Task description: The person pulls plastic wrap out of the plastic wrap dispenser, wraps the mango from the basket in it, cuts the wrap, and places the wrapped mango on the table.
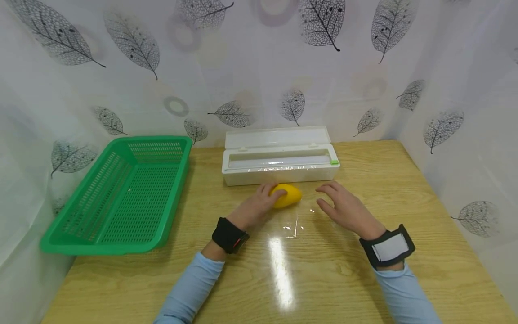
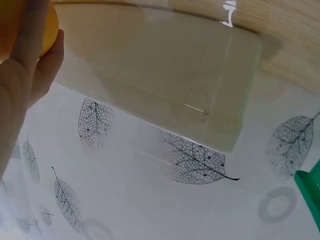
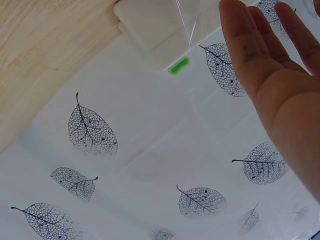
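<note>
A yellow mango (image 1: 289,196) lies on its side in front of the white cling film dispenser (image 1: 279,177). My left hand (image 1: 259,204) grips its left end, thumb and fingers curled round it. In the left wrist view part of the mango (image 2: 51,27) shows behind the fingers. Clear cling film (image 1: 294,227) stretches from the dispenser over the tabletop toward me, under the mango. My right hand (image 1: 346,209) hovers to the right of the mango, fingers loosely bent, holding nothing. The right wrist view shows that hand (image 3: 280,80) near the dispenser's green end piece (image 3: 179,65).
A green plastic basket (image 1: 170,216) stands at the left of the wooden table (image 1: 332,288). The dispenser's lid (image 1: 277,137) stands raised at the back. A white curtain (image 1: 251,67) with a leaf print surrounds the table's back and sides.
</note>
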Tool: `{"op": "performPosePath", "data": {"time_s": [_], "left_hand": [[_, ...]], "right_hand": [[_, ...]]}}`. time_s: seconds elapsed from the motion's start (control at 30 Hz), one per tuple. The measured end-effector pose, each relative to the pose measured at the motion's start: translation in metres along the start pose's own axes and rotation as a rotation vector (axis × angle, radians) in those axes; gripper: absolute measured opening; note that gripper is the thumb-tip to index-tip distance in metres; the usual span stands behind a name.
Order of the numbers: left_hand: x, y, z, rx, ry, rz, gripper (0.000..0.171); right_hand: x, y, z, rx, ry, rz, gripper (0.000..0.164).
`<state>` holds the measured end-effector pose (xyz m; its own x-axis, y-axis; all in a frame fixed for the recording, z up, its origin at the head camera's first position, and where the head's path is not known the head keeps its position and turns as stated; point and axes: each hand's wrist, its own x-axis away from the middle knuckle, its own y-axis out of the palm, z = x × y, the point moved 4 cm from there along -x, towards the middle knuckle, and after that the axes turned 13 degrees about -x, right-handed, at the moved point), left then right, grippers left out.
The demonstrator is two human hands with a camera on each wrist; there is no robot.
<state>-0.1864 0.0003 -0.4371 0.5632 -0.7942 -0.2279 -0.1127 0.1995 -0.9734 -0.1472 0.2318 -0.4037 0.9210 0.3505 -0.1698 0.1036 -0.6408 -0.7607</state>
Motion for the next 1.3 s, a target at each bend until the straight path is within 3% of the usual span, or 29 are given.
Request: {"op": "performPosePath", "data": {"time_s": [0.23, 0.57, 0.83, 1.03, 1.2, 1.3], "left_hand": [[0.001, 0.000, 0.000, -0.004, -0.025, -0.055, 0.066], [0.003, 0.002, -0.001, 0.018, -0.119, -0.155, 0.065], [0.004, 0.003, -0.003, 0.012, -0.158, -0.134, 0.067], [0.008, -0.002, -0.010, 0.054, -0.173, -0.121, 0.079], [0.024, -0.014, -0.024, 0.066, -0.166, -0.064, 0.072], [0.036, -0.023, -0.035, 0.078, -0.221, -0.069, 0.069]], "right_hand": [[0.001, -0.001, -0.002, -0.001, -0.002, 0.003, 0.029], [0.003, 0.000, -0.002, -0.006, -0.007, 0.009, 0.029], [0.002, 0.000, -0.002, -0.001, -0.028, 0.026, 0.030], [0.003, -0.002, -0.001, -0.006, -0.011, 0.016, 0.032], [0.003, -0.002, 0.000, -0.006, 0.003, 0.010, 0.033], [0.003, -0.003, 0.000, -0.005, 0.012, 0.007, 0.033]]}}
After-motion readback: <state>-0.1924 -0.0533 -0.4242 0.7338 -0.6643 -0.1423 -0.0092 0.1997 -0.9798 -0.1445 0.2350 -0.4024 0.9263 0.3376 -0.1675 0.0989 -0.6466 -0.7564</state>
